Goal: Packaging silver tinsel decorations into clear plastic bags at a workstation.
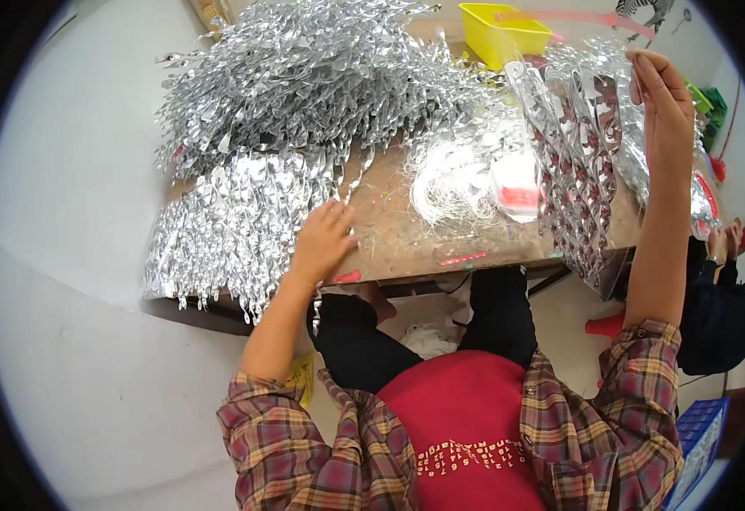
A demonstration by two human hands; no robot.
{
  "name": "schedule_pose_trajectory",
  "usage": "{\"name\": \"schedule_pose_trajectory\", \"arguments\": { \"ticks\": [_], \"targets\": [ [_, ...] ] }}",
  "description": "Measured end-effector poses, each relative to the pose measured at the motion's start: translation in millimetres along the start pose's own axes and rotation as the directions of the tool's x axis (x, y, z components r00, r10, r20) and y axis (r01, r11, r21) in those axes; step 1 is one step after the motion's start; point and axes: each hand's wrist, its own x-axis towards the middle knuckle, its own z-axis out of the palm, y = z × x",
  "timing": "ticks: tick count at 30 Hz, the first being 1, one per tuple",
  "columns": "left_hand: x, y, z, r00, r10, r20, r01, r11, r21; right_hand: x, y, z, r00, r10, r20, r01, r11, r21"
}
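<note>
Crinkled silver foil sprigs (228, 221) under left hand (321, 243); right hand (664, 102) lifts clear bag (585, 145).

foil sprigs (296, 94) heaped on table (406, 234), bin (502, 32) behind.

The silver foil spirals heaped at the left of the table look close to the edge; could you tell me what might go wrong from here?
1. The lower pile of silver spirals already hangs over the table edge; the left hand resting against it could nudge some off.
2. The right hand lifts a bunch of spirals in a clear bag; its lower end hangs past the table edge and might snag or shed pieces.
3. The loose coil of thin wire could tangle with nearby spirals.
</note>
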Motion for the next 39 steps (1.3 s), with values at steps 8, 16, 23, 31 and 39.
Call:
{"name": "schedule_pose_trajectory", "arguments": {
  "ticks": [8, 16, 23, 31, 39],
  "targets": [
    [21, -23, -7, 0.975, -0.209, -0.074, 0.195, 0.968, -0.16, 4, 1, -19, 1.0, -0.019, -0.022, 0.013, 0.962, -0.272],
    [61, 20, -63, 0.954, -0.298, 0.026, 0.27, 0.823, -0.499, 4, -28, 6, 0.994, -0.003, 0.112, 0.015, 0.994, -0.108],
    [189, 86, -108, 0.956, -0.182, 0.228, 0.113, -0.489, -0.865, -1, -38, 20, 0.997, 0.058, 0.057, -0.066, 0.984, 0.163],
    [211, 113, -139, 0.996, -0.041, 0.073, 0.02, -0.729, -0.684, -30, 4, -19, 0.985, 0.169, 0.027, -0.164, 0.893, 0.42],
    [195, 65, -140, 0.916, -0.373, 0.147, 0.047, -0.265, -0.963, -61, 41, -26, 0.932, 0.349, -0.1, -0.298, 0.893, 0.338]
  ]
}}
